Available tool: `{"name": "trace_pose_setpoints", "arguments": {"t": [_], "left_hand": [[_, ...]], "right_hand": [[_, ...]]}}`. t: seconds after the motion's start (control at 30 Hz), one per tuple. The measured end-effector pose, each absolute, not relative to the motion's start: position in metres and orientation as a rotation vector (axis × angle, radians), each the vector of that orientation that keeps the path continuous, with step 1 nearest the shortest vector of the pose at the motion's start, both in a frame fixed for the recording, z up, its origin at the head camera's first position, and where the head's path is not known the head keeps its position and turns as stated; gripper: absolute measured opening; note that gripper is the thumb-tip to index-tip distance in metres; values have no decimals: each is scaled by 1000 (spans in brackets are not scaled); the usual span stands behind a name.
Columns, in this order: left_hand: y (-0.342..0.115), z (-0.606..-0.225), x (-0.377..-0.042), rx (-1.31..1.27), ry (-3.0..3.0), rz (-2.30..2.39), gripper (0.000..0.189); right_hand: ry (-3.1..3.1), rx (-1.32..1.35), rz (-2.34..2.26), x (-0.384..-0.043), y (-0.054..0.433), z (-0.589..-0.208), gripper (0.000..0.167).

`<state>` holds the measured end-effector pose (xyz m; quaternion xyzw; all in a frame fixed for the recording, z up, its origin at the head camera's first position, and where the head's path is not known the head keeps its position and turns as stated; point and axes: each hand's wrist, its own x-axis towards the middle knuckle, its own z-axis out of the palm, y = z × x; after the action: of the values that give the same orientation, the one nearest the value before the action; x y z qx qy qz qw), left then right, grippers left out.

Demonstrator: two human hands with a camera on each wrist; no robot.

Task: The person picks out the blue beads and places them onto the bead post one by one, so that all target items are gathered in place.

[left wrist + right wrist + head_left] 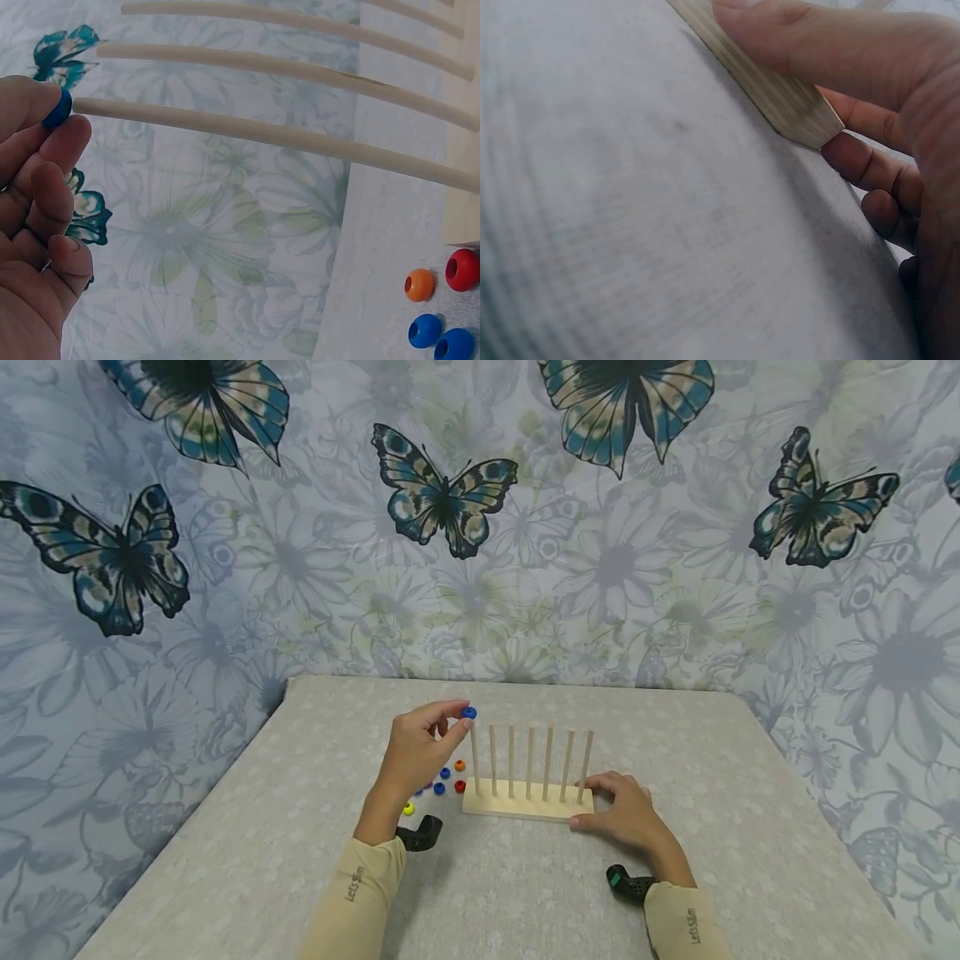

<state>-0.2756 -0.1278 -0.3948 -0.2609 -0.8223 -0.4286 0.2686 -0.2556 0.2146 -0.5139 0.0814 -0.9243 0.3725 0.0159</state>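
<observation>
left grip (417,750) pinches blue bead (468,712) at tip of the leftmost peg (475,758); right grip (626,812) holds wooden base (517,807).

There are 7 pegs (530,763), 1 base (525,808), 2 hands (415,753) (628,814), at least 6 beads (460,786).

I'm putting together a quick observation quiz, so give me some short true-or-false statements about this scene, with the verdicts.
1. The left hand pinches a blue bead. True.
2. The right hand touches nothing. False: it grips the right end of the wooden base.
3. Seven pegs stand on the wooden base. True.
4. The blue bead in the left hand is down at the foot of a peg. False: it is held at the top of the leftmost peg.
5. An orange bead lies on the table. True.
</observation>
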Motion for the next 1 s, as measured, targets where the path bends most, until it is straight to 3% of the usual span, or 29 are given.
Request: {"name": "trace_pose_setpoints", "arguments": {"t": [1.0], "left_hand": [[-134, -398, -278, -708, -2386, -1192, 20]], "right_hand": [[-2865, 257, 1155, -256, 213, -514, 70]]}}
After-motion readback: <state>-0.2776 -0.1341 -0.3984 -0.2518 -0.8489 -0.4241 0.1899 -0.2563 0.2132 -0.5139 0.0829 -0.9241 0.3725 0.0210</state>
